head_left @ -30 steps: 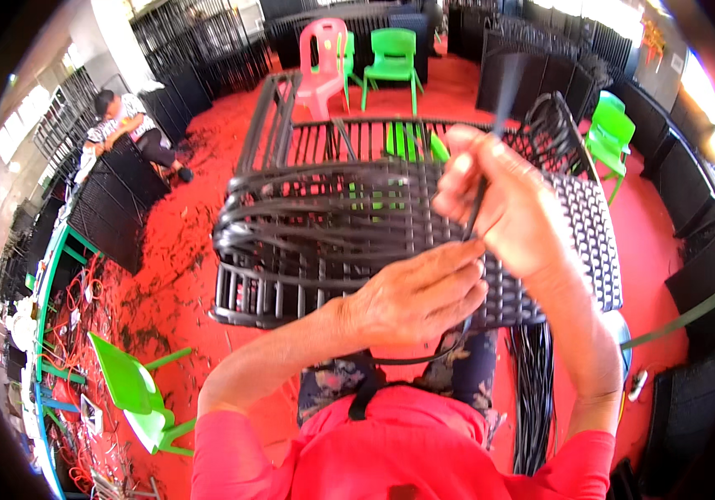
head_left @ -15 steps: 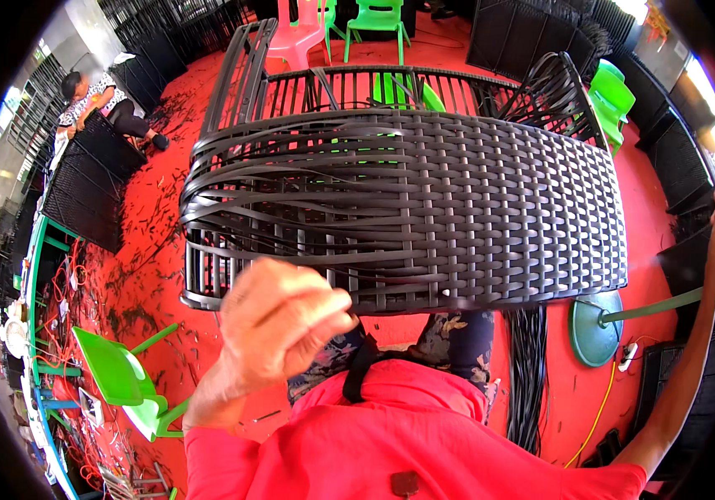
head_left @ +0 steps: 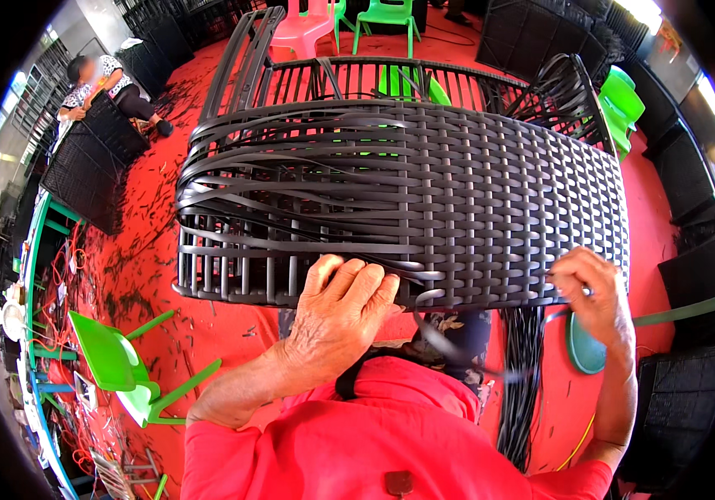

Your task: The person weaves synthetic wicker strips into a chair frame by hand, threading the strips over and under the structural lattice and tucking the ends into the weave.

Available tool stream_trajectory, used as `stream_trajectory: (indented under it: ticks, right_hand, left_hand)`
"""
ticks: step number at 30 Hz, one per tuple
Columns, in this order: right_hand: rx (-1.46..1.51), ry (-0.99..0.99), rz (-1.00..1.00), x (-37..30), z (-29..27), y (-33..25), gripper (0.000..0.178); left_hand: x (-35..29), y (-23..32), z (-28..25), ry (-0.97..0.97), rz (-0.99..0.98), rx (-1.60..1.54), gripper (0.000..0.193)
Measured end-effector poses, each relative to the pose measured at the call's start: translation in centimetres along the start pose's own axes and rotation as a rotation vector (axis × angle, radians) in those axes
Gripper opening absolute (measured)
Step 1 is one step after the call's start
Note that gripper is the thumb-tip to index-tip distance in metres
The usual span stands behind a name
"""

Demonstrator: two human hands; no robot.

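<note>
Across the front of me lies a furniture frame with a woven panel (head_left: 499,200) of dark flat plastic strips. The weave is tight on the right; on the left, loose black strips (head_left: 291,187) run over bare bars. My left hand (head_left: 332,312) is closed at the panel's lower edge, its fingers curled over the lowest strips. Its fingertips are partly hidden. A black strip (head_left: 436,337) loops down from beside that hand, blurred, toward the right. Near the panel's lower right corner, my right hand (head_left: 595,296) is closed in a pinch, with a strip end showing beside it.
A bundle of long black strips (head_left: 524,392) hangs to the floor. Green chairs (head_left: 128,367) stand left and beyond the frame, with a pink chair (head_left: 303,33) behind. A round green base (head_left: 584,343) is at right. A seated person (head_left: 99,87) works far left. Scraps litter the red floor.
My left hand has moved right and down onto the panel's lower edge. My right hand has come in from the far right to the panel's right corner. A looping strip now shows below the panel.
</note>
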State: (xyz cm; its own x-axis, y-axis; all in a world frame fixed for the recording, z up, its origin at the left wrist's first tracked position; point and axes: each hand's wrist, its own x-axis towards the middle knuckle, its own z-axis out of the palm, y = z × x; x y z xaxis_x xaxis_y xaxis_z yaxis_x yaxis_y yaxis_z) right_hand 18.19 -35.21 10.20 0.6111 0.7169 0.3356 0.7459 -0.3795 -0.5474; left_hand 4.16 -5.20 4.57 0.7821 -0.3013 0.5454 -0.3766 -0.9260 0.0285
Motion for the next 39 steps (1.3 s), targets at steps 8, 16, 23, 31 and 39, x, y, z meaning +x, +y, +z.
stream_trajectory:
  ticks: [8, 16, 23, 31, 39]
  right_hand:
    - [0.233, -0.19, 0.015, 3.4, 4.9, -4.5, 0.009]
    - [-0.078, -0.163, -0.15, 4.9, 7.0, -5.2, 0.008]
    - [-0.089, -0.261, -0.137, 6.3, 7.2, -5.7, 0.01]
    - [0.073, -0.275, -0.074, 6.8, 8.7, -4.5, 0.008]
    - [-0.202, -0.014, -0.327, 4.2, 7.4, -5.8, 0.036]
  left_hand:
    - [-0.9, 2.9, 1.0, 0.167, 0.157, -0.238, 0.039]
    - [-2.4, 2.0, 0.4, 0.133, 0.094, -0.227, 0.039]
    - [-1.1, 0.5, 0.4, 0.054, -0.068, -0.026, 0.036]
    - [0.6, -0.6, 0.5, -0.12, -0.191, -0.098, 0.023]
    - [0.9, -1.3, 1.5, 0.011, -0.252, -0.296, 0.012]
